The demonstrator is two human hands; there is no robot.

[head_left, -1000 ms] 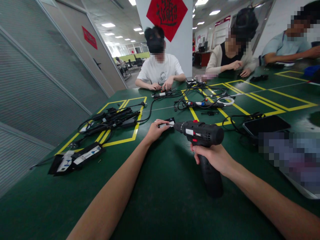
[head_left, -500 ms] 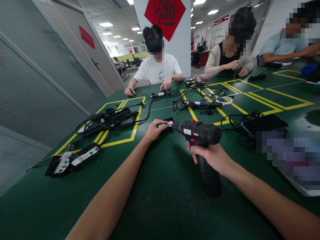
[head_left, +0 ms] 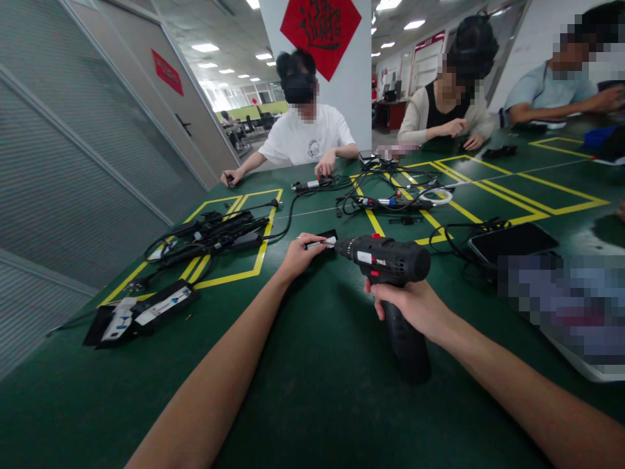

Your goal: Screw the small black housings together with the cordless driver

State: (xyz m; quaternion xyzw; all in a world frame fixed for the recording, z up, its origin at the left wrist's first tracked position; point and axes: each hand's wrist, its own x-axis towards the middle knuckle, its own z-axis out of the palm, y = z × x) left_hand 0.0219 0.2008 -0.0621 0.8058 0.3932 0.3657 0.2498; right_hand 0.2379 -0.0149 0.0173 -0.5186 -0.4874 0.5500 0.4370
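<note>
My right hand [head_left: 403,301] is wrapped round the grip of a black cordless drill [head_left: 385,259] with red switches. The drill lies level, its chuck pointing left. At the chuck's tip, a thin bit reaches toward a small black case with a white label [head_left: 328,240] on the table. My left hand [head_left: 301,253] is closed on the near left side of that case, fingers pressed against it. Whether the bit touches the case, I cannot tell.
Several black cables and adapters [head_left: 215,233] are heaped on the left in yellow-taped boxes. Black pouches with white labels [head_left: 163,306] lie nearer. More cables [head_left: 395,203] lie ahead, with a phone [head_left: 512,244] at right. A person in white [head_left: 312,133] sits opposite.
The opposite person's hand, on the left side of the picture, has slid further left along the table. My hands, the drill and the case hold nearly the same pose.
</note>
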